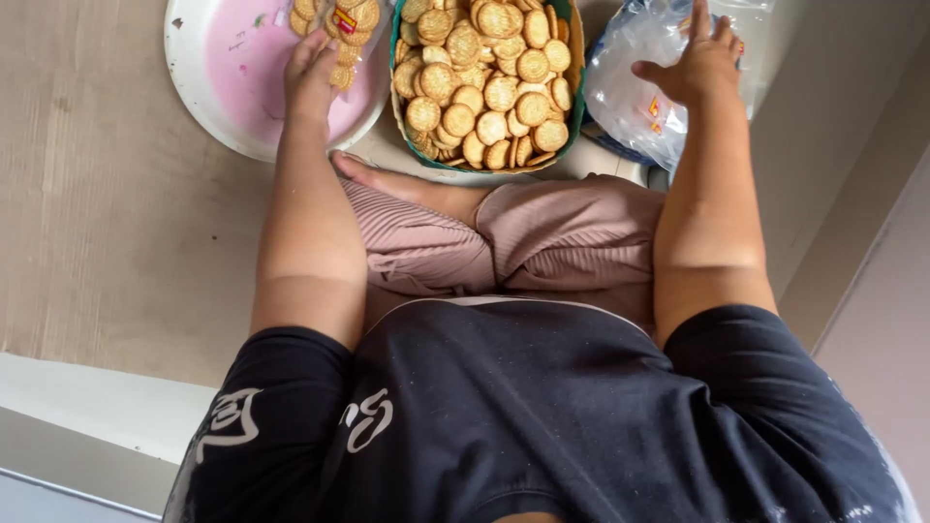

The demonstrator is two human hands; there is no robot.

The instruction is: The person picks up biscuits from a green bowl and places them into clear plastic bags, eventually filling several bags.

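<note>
We're bagging biscuits: left hand (312, 70) grips a filled packet (341, 27) over the pink bowl (228, 82), right hand (699, 66) lies open on the bags (635, 92). Next, probably pinch one bag free.

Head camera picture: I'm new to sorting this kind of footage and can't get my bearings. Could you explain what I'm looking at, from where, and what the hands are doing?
There is one picture, taken by a camera worn on a person's head and pointing down, so you see their dark shirt, pink-trousered lap and both bare arms reaching away from you. The person appears to sit on a tan floor.

In front of them is a green basket heaped with round biscuits. To its left lies a white basin with a pink inside. The left hand rests over it, at a clear packet of biscuits; how firmly it grips is hard to tell. To the right, the right hand lies with fingers spread on a pile of clear plastic bags, pressing or reaching rather than closing on anything.
</note>
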